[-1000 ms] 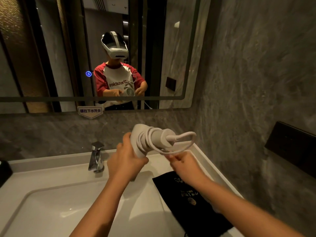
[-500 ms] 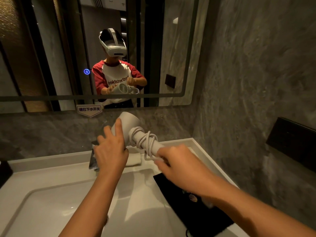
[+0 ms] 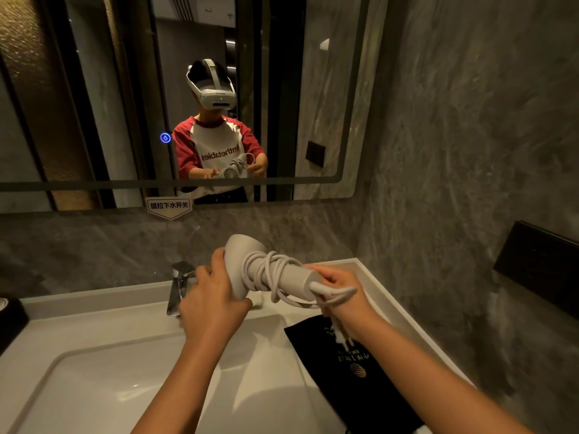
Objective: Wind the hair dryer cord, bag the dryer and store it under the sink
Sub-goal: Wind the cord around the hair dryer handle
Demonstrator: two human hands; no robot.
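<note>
A white hair dryer (image 3: 242, 261) is held above the sink, its handle pointing right. The white cord (image 3: 275, 274) is wrapped in several loops around the handle, and a loose loop hangs at the handle's end. My left hand (image 3: 213, 302) grips the dryer's head from below. My right hand (image 3: 344, 292) holds the handle end and the loose cord; the plug (image 3: 343, 336) dangles under it. A black drawstring bag (image 3: 354, 371) with gold print lies flat on the counter right of the basin, beneath my right forearm.
The white sink basin (image 3: 94, 386) fills the lower left, with a chrome faucet (image 3: 178, 286) behind it. A mirror (image 3: 94, 104) spans the wall ahead. A grey stone wall stands close on the right with a black panel (image 3: 539, 264). A dark object (image 3: 9, 317) sits at the left edge.
My right hand has carried the cord around the handle again and now sits at the handle's end. The dryer has shifted and tilted between frames. The bag has not moved.
</note>
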